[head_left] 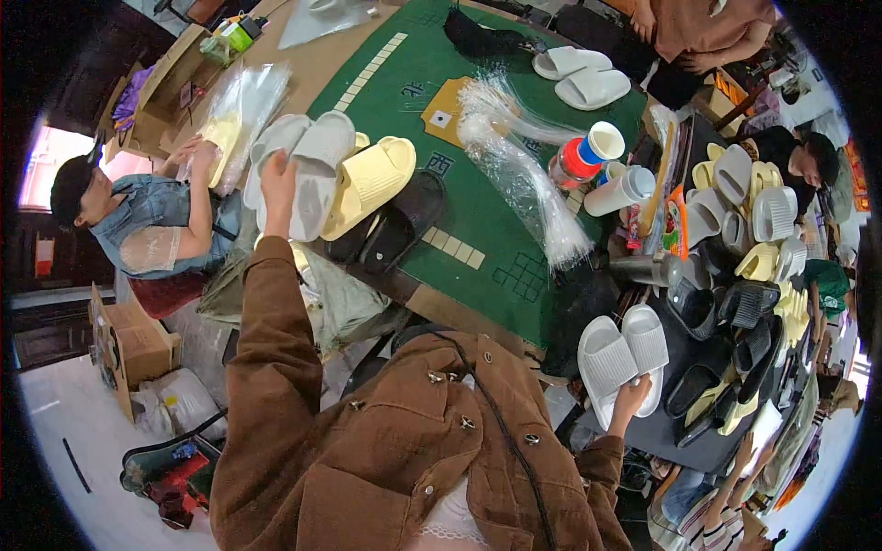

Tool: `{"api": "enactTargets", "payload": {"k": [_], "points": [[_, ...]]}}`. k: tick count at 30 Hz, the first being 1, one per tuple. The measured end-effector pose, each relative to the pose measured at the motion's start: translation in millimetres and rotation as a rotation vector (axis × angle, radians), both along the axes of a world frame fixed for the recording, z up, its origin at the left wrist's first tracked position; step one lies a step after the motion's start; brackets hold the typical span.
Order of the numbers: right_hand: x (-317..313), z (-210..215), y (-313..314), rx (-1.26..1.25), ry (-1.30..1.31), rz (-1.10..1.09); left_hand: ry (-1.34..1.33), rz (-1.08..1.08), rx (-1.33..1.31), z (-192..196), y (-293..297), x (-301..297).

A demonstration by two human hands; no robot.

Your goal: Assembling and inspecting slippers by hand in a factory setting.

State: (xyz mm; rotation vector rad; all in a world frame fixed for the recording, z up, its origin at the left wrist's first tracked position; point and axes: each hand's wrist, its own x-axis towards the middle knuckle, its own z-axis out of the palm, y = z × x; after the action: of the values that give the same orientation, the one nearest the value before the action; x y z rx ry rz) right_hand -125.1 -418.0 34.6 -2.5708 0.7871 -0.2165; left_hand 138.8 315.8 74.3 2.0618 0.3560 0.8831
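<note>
- The person in the brown jacket (404,441) had both arms stretched out, one toward the upper left of the frame, one toward the lower right.
- The left hand (278,188) reached up at the left of the green table (478,220) and was closed around a pair of white slippers (308,165), held soles outward against each other.
- Just beside that pair, to its right, lay a pair of yellow slippers (372,179), and below those a pair of black slippers (395,225), all at the near left edge of the table.
- The right hand (630,397) sat at the lower right of the frame, fingers curled round the heels of a second pair of white slippers (623,354), ribbed soles facing up.
- That second pair hung over a dark surface beside a heap of slippers (744,266) in white, yellow and black at the right of the frame.
- In the middle of the table lay a bundle of clear plastic bags (524,174), with cups (611,170) near its right side.
- Another pair of white slippers (581,75) rested at the far end of the table.
- A seated person in a denim top (152,225) at the left of the frame handled clear bags (234,110).
</note>
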Motion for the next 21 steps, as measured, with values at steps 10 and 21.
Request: {"api": "enactTargets", "payload": {"k": [10,21], "points": [[3.5,18.4,17.3,-0.099,0.05,0.033,0.121,-0.151,-0.043,31.7,-140.3,-32.4],[115.8,81.4,148.3,0.208,-0.222,0.338,0.207,-0.357,-0.111,29.6,-243.3,-80.3]]}}
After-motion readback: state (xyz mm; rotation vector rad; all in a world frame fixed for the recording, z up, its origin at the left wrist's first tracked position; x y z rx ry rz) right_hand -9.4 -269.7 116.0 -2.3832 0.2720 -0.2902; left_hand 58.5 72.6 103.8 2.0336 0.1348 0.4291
